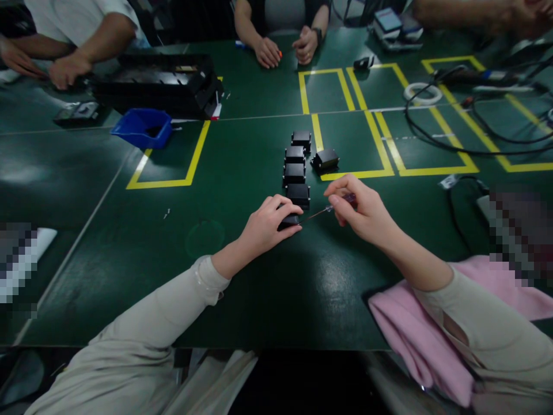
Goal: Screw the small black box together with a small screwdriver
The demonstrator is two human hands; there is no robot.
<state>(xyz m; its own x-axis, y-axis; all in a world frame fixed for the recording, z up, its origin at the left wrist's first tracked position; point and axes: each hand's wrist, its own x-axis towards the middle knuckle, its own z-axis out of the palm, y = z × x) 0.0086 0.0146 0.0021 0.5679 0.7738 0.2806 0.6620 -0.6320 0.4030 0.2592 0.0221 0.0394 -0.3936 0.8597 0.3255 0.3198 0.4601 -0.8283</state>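
My left hand (271, 223) is closed around a small black box (288, 221) and holds it down on the green table. In my right hand (358, 208) is a screwdriver (328, 208) with a dark reddish handle and a thin metal shaft. Its tip points left and meets the right side of the held box, where a small screw seems to sit. Beyond my left hand, several like black boxes stand in a row, the nearest one (298, 195) close to my fingers. Another black box (326, 159) lies slightly turned, right of the row.
A blue bin (144, 128) and a long black tray (155, 86) stand at the far left. Yellow tape rectangles (358, 174) mark the table. Black cables (432, 138) and a white ring (422, 93) lie right. Pink cloth (415, 323) lies under my right forearm. Other people's hands (268, 53) rest opposite.
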